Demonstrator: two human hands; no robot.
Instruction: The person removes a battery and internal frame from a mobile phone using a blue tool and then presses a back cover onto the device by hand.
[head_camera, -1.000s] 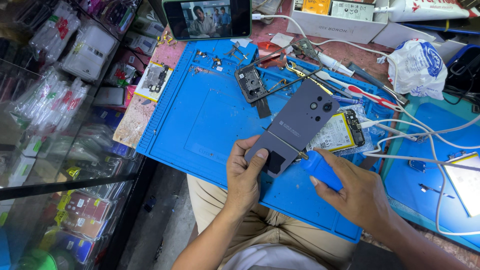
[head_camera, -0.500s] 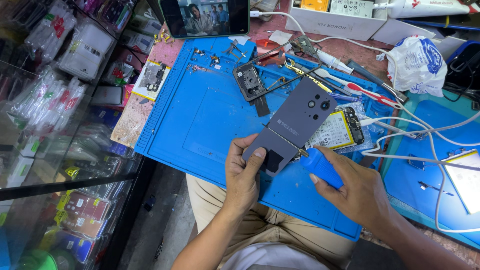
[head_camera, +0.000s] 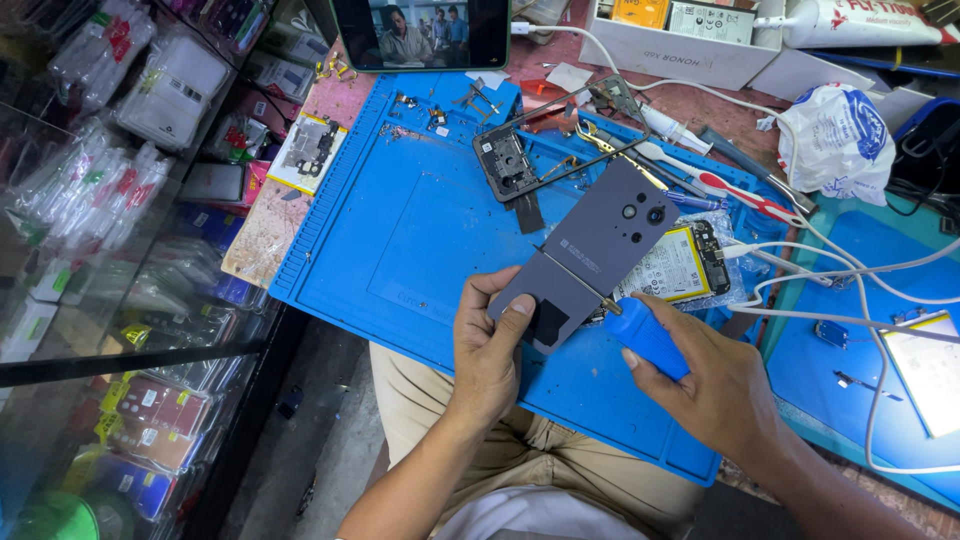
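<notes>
My left hand grips the near end of a grey phone back cover, tilted above the blue work mat. My right hand holds a blue-handled screwdriver; its thin shaft lies across the lower part of the cover, tip pointing left. Behind the cover lies an opened phone body with its battery showing. A black phone frame with a camera module rests farther up the mat.
A phone playing video stands at the mat's far edge. Tweezers, a toothbrush and small screws lie at the back. White cables cross to a second blue mat on the right. A glass display case of accessories stands left.
The screwdriver shaft has slid a little along the back cover while both hands keep their grip. The view has shifted slightly.
</notes>
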